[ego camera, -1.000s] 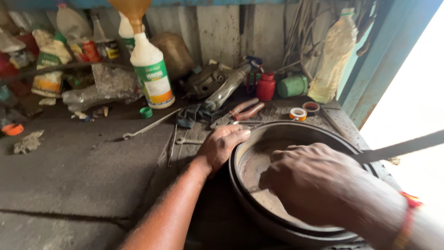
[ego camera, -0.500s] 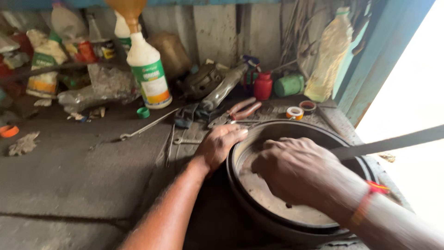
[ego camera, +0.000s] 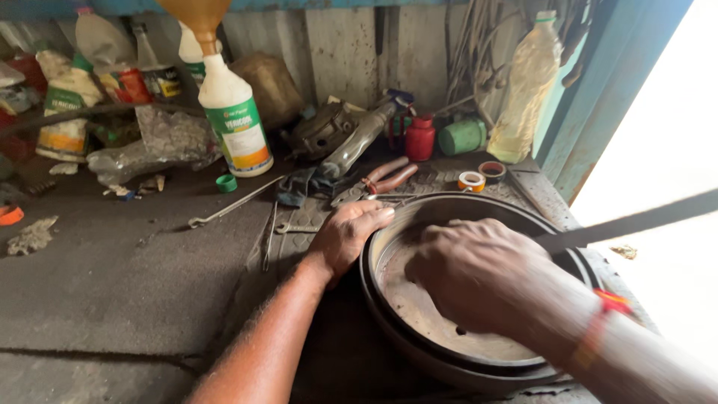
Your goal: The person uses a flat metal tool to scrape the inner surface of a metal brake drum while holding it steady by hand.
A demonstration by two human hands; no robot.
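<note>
Starting at the left, the dark worktop [ego camera: 112, 277] is grimy: a scrap of rag [ego camera: 30, 234], a green cap [ego camera: 226, 182], and a white bottle [ego camera: 233, 120] with a green and orange label standing at the back under a funnel. A long spanner [ego camera: 232, 204] lies just in front of the bottle, with a smaller one [ego camera: 299, 228] near the left hand [ego camera: 348, 233]. That hand lies flat with its fingers draped over the near-left rim of the drum [ego camera: 419, 352], so its grip is loose, more bracing than clamping. The drum is a big round metal thing, dark outside and rusty brown inside, sitting open side up on the right part of the worktop. It looks like thick cast metal, so I'd judge it heavy, fully stiff and not fragile, though dusty enough to be a bit slick. The rim looks like the sensible place to take it, two hands on opposite sides. The right hand [ego camera: 471, 273] is down inside, knuckles up, fingers curled onto the inner face; can't tell whether it's holding anything under there. Behind the drum are red-handled pliers [ego camera: 389, 176], a red can [ego camera: 420, 138], two tape rolls [ego camera: 472, 180] and a pale bottle [ego camera: 527, 90] by the blue door frame.
</note>
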